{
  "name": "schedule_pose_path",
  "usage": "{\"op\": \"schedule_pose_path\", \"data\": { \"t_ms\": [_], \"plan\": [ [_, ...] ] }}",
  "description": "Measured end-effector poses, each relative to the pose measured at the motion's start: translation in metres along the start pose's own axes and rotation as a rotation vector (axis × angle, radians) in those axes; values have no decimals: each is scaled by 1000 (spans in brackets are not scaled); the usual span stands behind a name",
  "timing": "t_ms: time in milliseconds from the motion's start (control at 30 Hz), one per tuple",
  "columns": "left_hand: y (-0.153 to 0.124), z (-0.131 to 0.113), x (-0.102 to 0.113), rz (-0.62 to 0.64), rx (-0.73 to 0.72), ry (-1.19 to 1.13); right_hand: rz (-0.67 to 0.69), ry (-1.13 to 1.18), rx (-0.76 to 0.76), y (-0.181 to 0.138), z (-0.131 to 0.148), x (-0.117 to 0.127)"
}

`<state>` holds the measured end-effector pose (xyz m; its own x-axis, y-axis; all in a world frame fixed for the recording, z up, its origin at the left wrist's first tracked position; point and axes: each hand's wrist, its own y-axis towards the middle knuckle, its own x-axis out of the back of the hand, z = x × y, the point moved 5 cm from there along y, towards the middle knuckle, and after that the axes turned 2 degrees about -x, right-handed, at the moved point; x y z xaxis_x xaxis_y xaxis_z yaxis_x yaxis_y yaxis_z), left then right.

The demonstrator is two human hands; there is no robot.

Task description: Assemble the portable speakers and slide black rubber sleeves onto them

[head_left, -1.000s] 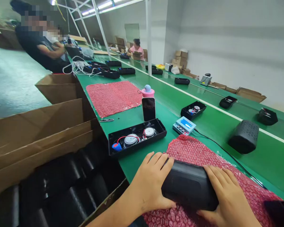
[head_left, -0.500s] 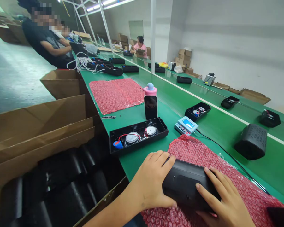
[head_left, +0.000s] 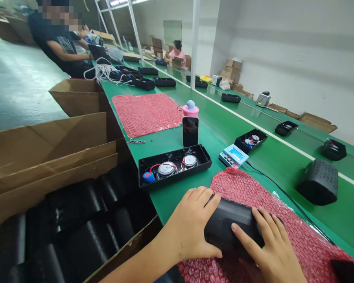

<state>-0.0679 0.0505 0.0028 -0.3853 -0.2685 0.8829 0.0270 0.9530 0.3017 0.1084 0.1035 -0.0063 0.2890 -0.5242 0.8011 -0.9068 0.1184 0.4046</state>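
A closed black speaker casing [head_left: 224, 220] lies on red bubble wrap [head_left: 244, 184] at the table's front. My left hand [head_left: 194, 224] grips its left end, fingers over the top edge and thumb along the near side. Over its right end my right hand [head_left: 271, 243] is curled, with the index finger pressed on the upper face. The casing's underside is hidden. Just beyond sits an open black casing half [head_left: 144, 181] containing two round silver speaker drivers, red wires and a blue cylindrical part. A light-blue device with a screen [head_left: 235, 154] stands to its right.
A cardboard box [head_left: 85, 129] full of black casings stands at left below the table. A phone [head_left: 190, 131] leans upright before a pink-lidded bottle [head_left: 190, 111]. Another bubble-wrap sheet [head_left: 147, 114] lies beyond. The green belt at right carries a black speaker [head_left: 317, 182]. Co-workers sit farther off.
My right hand has slid a little to the left across the casing. My left hand keeps its grip. The view has shifted slightly, and the nearer belt items sit a bit closer.
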Motion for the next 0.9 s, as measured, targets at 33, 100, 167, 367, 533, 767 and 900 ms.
{"op": "schedule_pose_path", "data": {
  "t_ms": [33, 100, 167, 367, 533, 767, 900],
  "plan": [
    [0, 0, 0, 0, -20, 8, 0, 16, -9, 0, -1, 0],
    [-2, -1, -2, -4, -93, 38, -10, 43, -28, 1, -3, 0],
    [-5, -2, -4, -8, -203, 70, -19, 53, -38, 1, -4, 0],
    [-13, 0, -6, 46, -407, 54, -31, 6, -14, -1, -3, -1],
    [-16, 1, -9, 19, -385, 89, -61, 2, 1, -5, -9, -7],
    [-7, 10, -28, -180, -429, 147, 41, 406, -350, -10, -74, -23],
    [-2, 17, -35, -379, -359, 215, 409, 150, -525, 8, -149, -83]
  ]
}}
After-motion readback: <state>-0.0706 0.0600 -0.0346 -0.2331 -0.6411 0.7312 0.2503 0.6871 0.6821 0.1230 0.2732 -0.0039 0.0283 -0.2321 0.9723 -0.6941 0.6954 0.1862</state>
